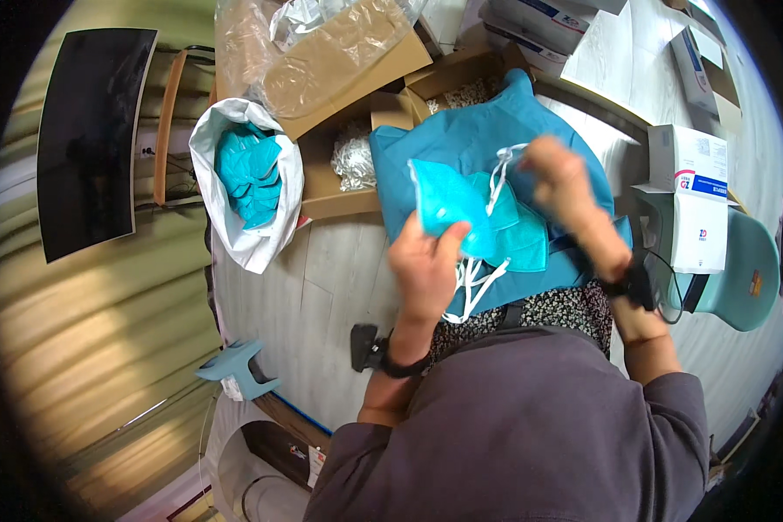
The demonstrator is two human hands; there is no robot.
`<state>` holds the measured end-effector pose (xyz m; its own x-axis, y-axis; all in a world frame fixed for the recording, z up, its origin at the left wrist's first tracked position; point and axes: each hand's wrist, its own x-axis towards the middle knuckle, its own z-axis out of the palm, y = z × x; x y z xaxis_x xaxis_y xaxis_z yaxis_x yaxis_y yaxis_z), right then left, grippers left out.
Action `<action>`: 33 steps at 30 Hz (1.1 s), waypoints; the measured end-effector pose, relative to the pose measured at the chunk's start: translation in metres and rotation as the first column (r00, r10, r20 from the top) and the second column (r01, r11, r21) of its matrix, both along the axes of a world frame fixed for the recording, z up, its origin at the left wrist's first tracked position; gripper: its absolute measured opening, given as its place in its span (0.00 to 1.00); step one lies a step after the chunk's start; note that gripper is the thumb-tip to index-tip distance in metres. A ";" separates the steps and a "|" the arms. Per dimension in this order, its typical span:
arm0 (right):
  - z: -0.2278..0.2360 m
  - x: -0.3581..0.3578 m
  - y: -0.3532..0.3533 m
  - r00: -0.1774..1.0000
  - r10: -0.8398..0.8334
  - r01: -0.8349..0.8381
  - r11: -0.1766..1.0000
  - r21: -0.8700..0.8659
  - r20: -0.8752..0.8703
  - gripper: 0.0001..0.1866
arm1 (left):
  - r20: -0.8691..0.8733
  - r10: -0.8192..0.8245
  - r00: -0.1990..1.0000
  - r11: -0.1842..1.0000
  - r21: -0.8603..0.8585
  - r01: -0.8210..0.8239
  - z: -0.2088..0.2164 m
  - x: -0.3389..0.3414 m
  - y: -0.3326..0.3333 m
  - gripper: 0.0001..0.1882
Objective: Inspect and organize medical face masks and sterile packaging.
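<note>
My left hand (428,265) pinches a teal face mask (448,204) by its lower edge, thumb on top. White ear loops (501,178) rise from the mask's right side and reach up to the fingers of my right hand (561,178). That hand is smeared by motion, so its grip does not show clearly. More teal masks (524,239) lie beneath on a blue cloth (474,130) spread over my lap. Other white loops (477,283) hang below, beside my left thumb.
To the left, a white sack (202,165) holds several teal masks. Open cardboard boxes (339,205) stand ahead, one with white loops in it. A clear plastic bag (322,74) lies on cardboard. White boxes (700,230) are stacked by a pale green chair (748,270) on the right.
</note>
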<state>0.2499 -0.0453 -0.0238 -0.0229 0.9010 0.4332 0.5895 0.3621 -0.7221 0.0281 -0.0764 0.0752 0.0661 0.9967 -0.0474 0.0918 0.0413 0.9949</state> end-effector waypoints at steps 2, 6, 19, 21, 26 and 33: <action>-0.017 0.039 0.005 0.936 -0.309 0.257 0.927 -0.272 -0.168 0.05 | -0.202 -0.085 0.976 0.986 0.125 0.112 0.019 -0.012 0.007 0.06; 0.031 0.018 0.001 0.809 -0.116 -0.191 0.875 -0.445 -0.576 0.06 | -0.616 -0.285 0.735 0.805 0.262 0.532 0.031 -0.027 0.019 0.12; 0.052 -0.048 -0.022 0.664 0.119 -0.596 0.681 -0.426 -0.738 0.10 | -0.592 -0.230 0.772 0.787 0.353 0.505 0.004 -0.032 0.013 0.16; 0.050 -0.049 -0.023 0.658 0.085 -0.595 0.669 -0.446 -0.749 0.11 | -0.506 -0.275 0.818 0.815 0.329 0.478 0.006 -0.030 0.009 0.15; 0.054 -0.052 -0.023 0.738 0.139 -0.510 0.755 -0.412 -0.660 0.09 | -0.482 -0.106 0.870 0.877 0.367 0.310 -0.004 -0.022 -0.001 0.10; 0.052 -0.053 -0.021 0.854 0.232 -0.368 0.902 -0.226 -0.465 0.04 | -0.065 0.036 0.997 0.990 -0.133 -0.044 -0.012 -0.007 -0.009 0.07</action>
<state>0.1968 -0.0660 0.0277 -0.1921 0.9651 0.1780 0.1050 0.2006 -0.9740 0.0210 -0.0858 0.0628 0.0190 0.9827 -0.1840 0.1492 0.1792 0.9724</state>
